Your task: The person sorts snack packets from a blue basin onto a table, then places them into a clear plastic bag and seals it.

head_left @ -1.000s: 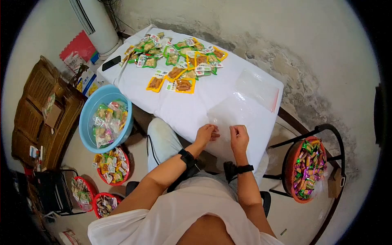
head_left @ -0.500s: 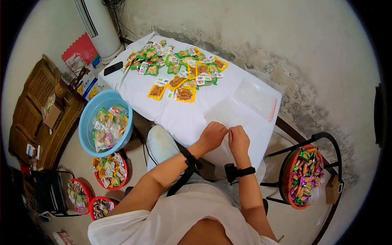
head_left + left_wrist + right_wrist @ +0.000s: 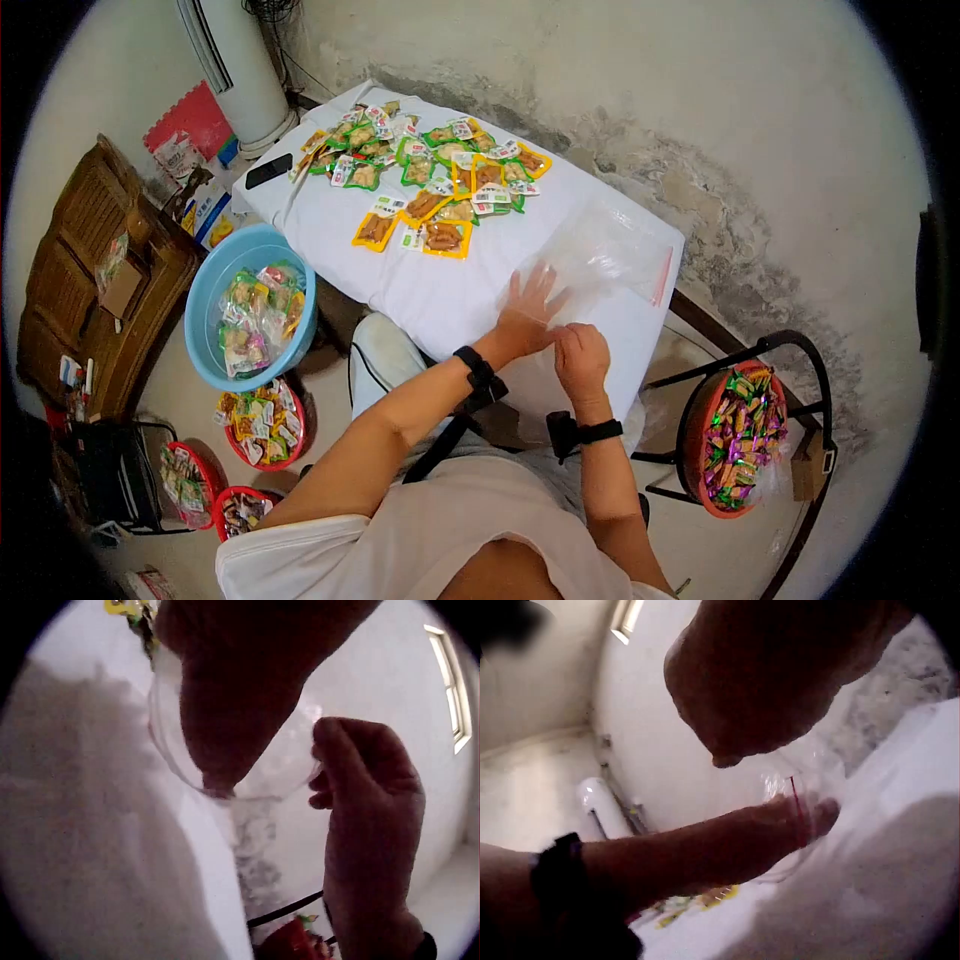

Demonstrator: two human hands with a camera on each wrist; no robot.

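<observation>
My left hand reaches into the mouth of a clear plastic bag, its fingers straight and spread in the head view. Close beside it, my right hand pinches the bag's edge between thumb and fingers. In the left wrist view the bag's round rim stands wide around the left hand. A red line runs across the film by the left hand in the right wrist view. Further back on the white-covered table, more clear bags with a red strip lie flat.
Several yellow and green snack packets are spread over the table's far half, near a black phone. Left of the table stands a blue tub holding filled bags. Red baskets sit on the floor; another basket of wrapped sweets rests on a chair at right.
Half a second ago both hands met at the bag's edge. Since then the left hand has moved forward into the bag and spread its fingers, while the right keeps its pinch.
</observation>
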